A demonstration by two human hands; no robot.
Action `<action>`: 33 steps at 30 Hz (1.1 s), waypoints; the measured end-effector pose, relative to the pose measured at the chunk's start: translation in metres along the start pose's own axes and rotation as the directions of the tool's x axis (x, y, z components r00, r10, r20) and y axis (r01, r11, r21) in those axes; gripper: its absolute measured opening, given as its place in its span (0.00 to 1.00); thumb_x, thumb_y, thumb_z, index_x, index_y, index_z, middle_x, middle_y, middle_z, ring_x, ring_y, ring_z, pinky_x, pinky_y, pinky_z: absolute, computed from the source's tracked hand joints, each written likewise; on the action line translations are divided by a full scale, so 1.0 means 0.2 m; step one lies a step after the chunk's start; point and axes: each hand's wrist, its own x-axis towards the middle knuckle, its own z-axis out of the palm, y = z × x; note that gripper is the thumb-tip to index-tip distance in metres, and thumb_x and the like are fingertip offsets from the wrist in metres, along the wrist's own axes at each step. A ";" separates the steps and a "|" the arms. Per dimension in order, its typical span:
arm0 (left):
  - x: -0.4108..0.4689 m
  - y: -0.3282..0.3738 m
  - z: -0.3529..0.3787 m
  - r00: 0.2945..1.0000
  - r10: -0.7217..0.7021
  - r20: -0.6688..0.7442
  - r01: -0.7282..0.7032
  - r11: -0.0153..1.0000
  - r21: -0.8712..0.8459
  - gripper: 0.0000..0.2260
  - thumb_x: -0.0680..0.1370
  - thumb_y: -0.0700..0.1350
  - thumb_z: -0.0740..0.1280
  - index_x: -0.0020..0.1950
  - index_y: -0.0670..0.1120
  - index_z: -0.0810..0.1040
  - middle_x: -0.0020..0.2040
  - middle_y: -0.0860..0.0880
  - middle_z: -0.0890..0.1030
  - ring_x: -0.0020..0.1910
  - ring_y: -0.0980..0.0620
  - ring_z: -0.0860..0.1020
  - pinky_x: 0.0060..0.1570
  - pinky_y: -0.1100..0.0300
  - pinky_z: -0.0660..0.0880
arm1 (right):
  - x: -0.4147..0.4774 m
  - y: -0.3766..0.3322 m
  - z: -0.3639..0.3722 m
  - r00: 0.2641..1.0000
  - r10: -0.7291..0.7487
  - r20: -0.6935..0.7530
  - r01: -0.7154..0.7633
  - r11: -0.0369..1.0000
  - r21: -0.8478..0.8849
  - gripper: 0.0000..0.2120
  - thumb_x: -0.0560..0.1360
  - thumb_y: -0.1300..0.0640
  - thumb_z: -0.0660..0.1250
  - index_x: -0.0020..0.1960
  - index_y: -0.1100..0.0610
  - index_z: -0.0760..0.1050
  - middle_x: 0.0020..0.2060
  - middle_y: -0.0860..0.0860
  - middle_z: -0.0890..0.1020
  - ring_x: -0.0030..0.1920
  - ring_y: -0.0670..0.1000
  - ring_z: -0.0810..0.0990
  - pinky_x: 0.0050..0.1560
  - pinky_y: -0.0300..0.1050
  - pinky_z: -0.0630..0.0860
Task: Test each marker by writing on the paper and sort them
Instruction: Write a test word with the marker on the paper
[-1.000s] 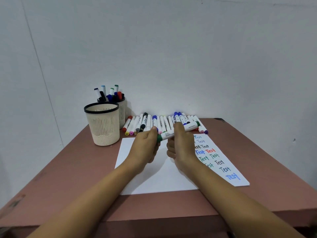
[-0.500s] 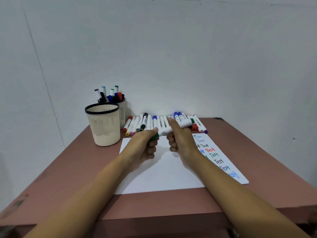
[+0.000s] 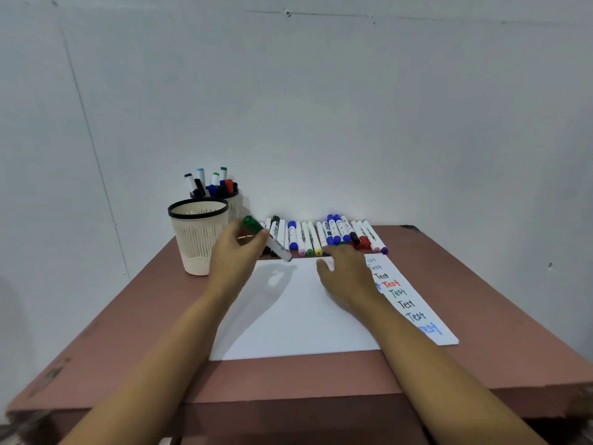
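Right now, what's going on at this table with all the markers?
A person is testing markers on a sheet of paper. The left hand holds a green-capped marker above the paper's far edge, near the front cup. The right hand is empty, over the paper beside the row of markers along the wall. Several coloured "Test" words run down the paper's right side. The rear cup holds a few markers.
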 end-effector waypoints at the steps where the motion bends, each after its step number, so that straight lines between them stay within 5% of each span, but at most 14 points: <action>1: 0.01 0.01 0.00 0.999 0.036 -0.005 -0.035 0.997 0.070 0.02 0.77 0.43 0.67 0.48 0.48 0.76 0.47 0.51 0.81 0.46 0.53 0.79 0.42 0.61 0.77 | -0.01 0.00 0.01 0.997 -0.016 0.081 0.024 0.995 -0.095 0.21 0.80 0.49 0.57 0.72 0.54 0.67 0.71 0.54 0.67 0.71 0.55 0.63 0.69 0.54 0.63; 5: 0.13 0.10 -0.03 0.988 0.154 -0.018 -0.145 0.958 0.247 0.06 0.77 0.43 0.65 0.54 0.46 0.74 0.45 0.55 0.78 0.45 0.59 0.76 0.41 0.66 0.70 | -0.03 0.00 0.01 0.962 -0.010 0.272 0.097 0.947 -0.306 0.23 0.81 0.46 0.52 0.75 0.51 0.62 0.75 0.52 0.61 0.74 0.55 0.58 0.73 0.56 0.54; 8: 0.27 0.19 -0.07 0.982 0.187 -0.030 -0.174 0.951 0.256 0.13 0.78 0.44 0.65 0.62 0.47 0.70 0.45 0.53 0.76 0.43 0.58 0.76 0.37 0.69 0.71 | -0.04 -0.01 0.01 0.962 -0.007 0.273 0.099 0.941 -0.325 0.22 0.82 0.47 0.51 0.74 0.51 0.63 0.74 0.52 0.63 0.73 0.55 0.59 0.73 0.57 0.54; 12: 0.46 0.28 -0.14 0.972 0.231 -0.041 -0.208 0.929 0.307 0.18 0.79 0.42 0.63 0.67 0.52 0.65 0.45 0.51 0.76 0.40 0.54 0.77 0.37 0.62 0.77 | -0.05 -0.01 0.01 0.961 -0.006 0.277 0.104 0.935 -0.340 0.22 0.82 0.47 0.50 0.74 0.50 0.62 0.74 0.51 0.63 0.73 0.54 0.59 0.73 0.56 0.54; 17: 0.68 0.32 -0.19 0.955 0.286 -0.079 -0.231 0.885 0.404 0.17 0.79 0.40 0.62 0.67 0.49 0.67 0.49 0.45 0.77 0.42 0.49 0.76 0.29 0.70 0.70 | -0.05 -0.01 0.01 0.961 -0.004 0.277 0.100 0.937 -0.335 0.23 0.82 0.46 0.50 0.75 0.49 0.61 0.74 0.50 0.62 0.74 0.53 0.58 0.72 0.56 0.53; 23: 0.83 0.24 -0.22 0.960 0.271 -0.066 -0.205 0.844 0.495 0.16 0.79 0.38 0.60 0.66 0.46 0.69 0.49 0.43 0.76 0.40 0.48 0.74 0.30 0.65 0.69 | -0.04 0.01 0.03 0.963 -0.002 0.270 0.096 0.938 -0.333 0.23 0.82 0.46 0.50 0.75 0.48 0.60 0.75 0.49 0.61 0.75 0.52 0.57 0.73 0.56 0.51; 27: 0.89 0.18 -0.23 0.958 0.285 -0.043 -0.213 0.801 0.559 0.16 0.79 0.37 0.61 0.66 0.45 0.69 0.51 0.42 0.77 0.42 0.46 0.74 0.40 0.58 0.70 | -0.04 0.00 0.03 0.963 0.000 0.269 0.091 0.940 -0.328 0.23 0.82 0.46 0.49 0.75 0.47 0.60 0.75 0.48 0.60 0.75 0.51 0.56 0.74 0.56 0.50; 31: 0.92 0.08 -0.25 0.980 0.196 0.020 -0.165 0.760 0.629 0.15 0.78 0.39 0.63 0.65 0.46 0.70 0.51 0.44 0.80 0.39 0.46 0.76 0.36 0.59 0.71 | -0.04 0.01 0.03 0.963 0.003 0.269 0.091 0.938 -0.336 0.23 0.82 0.45 0.49 0.75 0.47 0.59 0.75 0.48 0.60 0.75 0.51 0.56 0.74 0.55 0.50; 33: 0.92 0.03 -0.26 0.989 0.133 0.070 -0.144 0.696 0.703 0.15 0.78 0.41 0.62 0.65 0.48 0.73 0.54 0.44 0.81 0.45 0.46 0.77 0.40 0.60 0.72 | -0.04 0.00 0.02 0.963 0.004 0.268 0.091 0.936 -0.339 0.23 0.82 0.45 0.49 0.75 0.47 0.59 0.75 0.48 0.60 0.75 0.51 0.56 0.74 0.55 0.51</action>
